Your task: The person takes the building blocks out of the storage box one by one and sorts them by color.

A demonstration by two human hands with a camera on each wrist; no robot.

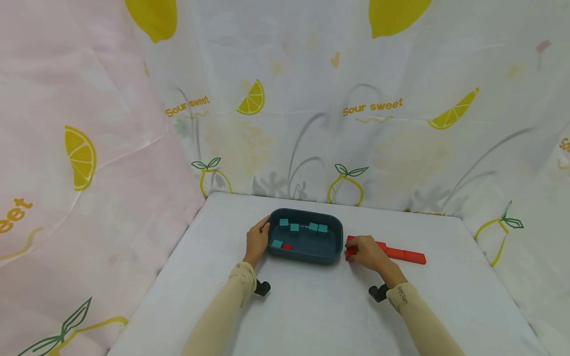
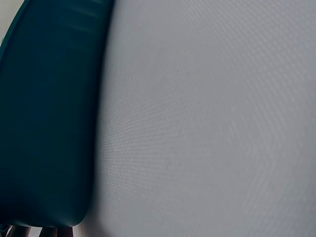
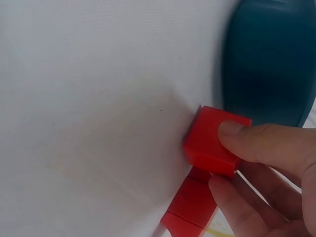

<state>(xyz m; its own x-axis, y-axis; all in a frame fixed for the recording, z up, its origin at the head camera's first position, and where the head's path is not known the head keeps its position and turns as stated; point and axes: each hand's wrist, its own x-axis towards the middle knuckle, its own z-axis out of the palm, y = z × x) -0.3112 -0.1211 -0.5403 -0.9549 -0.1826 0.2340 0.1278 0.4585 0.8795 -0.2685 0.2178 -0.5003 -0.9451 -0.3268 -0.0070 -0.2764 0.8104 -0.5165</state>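
Note:
A dark blue plastic bin (image 1: 307,258) sits on the white table, holding several teal blocks (image 1: 294,228) and a red block (image 1: 287,246). My left hand (image 1: 257,243) holds the bin's left end. In the left wrist view its fingertips (image 2: 48,232) show past the end of the bin wall (image 2: 47,123). Just right of the bin, my right hand (image 1: 368,252) pinches a red block (image 3: 210,138), with the thumb (image 3: 266,143) on one face. That block stands at the near end of a row of red blocks (image 1: 396,253), partly hidden by the hand.
The red row (image 3: 192,200) runs off to the right across the table (image 1: 311,311). Behind the table hangs a lemon-print cloth (image 1: 289,123), and another pinkish cloth (image 1: 111,163) stands on the left. A dark wrist mount (image 1: 262,288) shows beside each sleeve.

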